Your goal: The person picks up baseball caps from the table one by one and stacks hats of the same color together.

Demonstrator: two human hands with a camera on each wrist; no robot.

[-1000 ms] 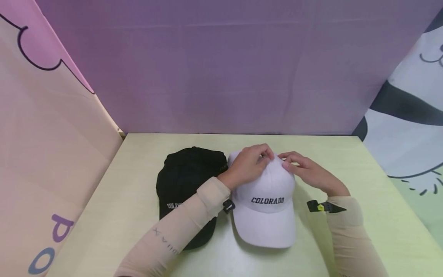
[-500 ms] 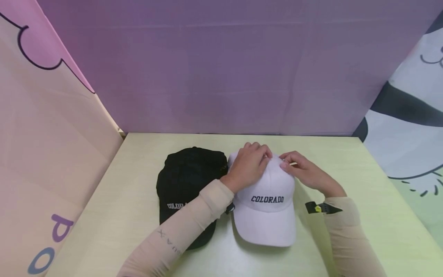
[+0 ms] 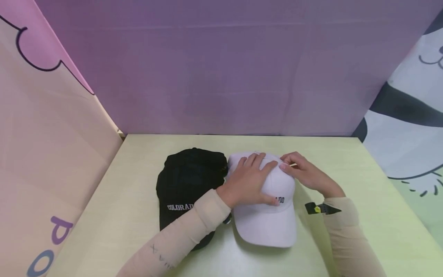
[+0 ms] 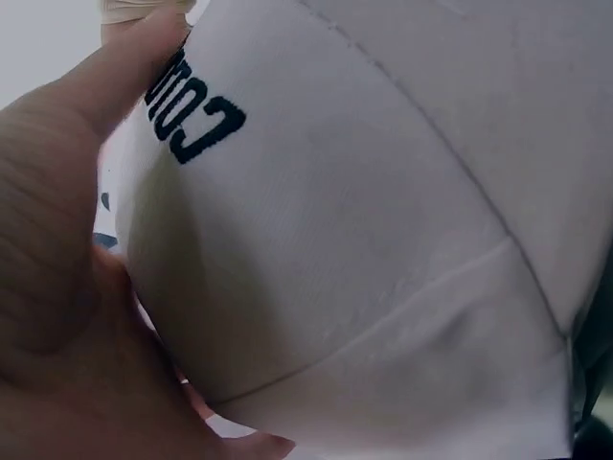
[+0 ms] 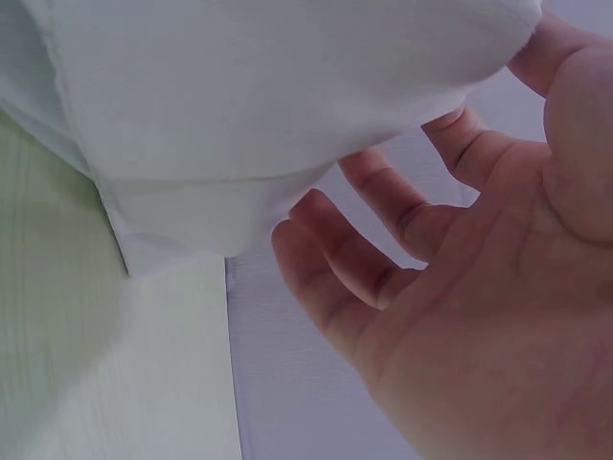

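A white baseball cap (image 3: 264, 227) with dark COLORADO lettering lies on the table, its brim toward me. My left hand (image 3: 249, 182) rests on its crown with the fingers spread, the thumb covering part of the lettering. Up close in the left wrist view, the white crown (image 4: 364, 201) bulges beside the thumb. At the crown's upper right my right hand (image 3: 308, 171) holds the cap with bent thumb and forefinger. In the right wrist view the other fingers (image 5: 330, 278) curve loosely by the white cloth. A black cap (image 3: 187, 177) lies left of it, partly under my left forearm.
Both caps lie on a pale yellow table (image 3: 353, 169). A purple cloth wall (image 3: 221, 77) stands along its back edge. Printed panels flank it, one beige (image 3: 52, 134) on the left and one with a panda drawing (image 3: 408, 104) on the right.
My left hand has come down from the top of the white cap, its curled fingers now spread flat over the crown. The right hand stays in nearly the same place.
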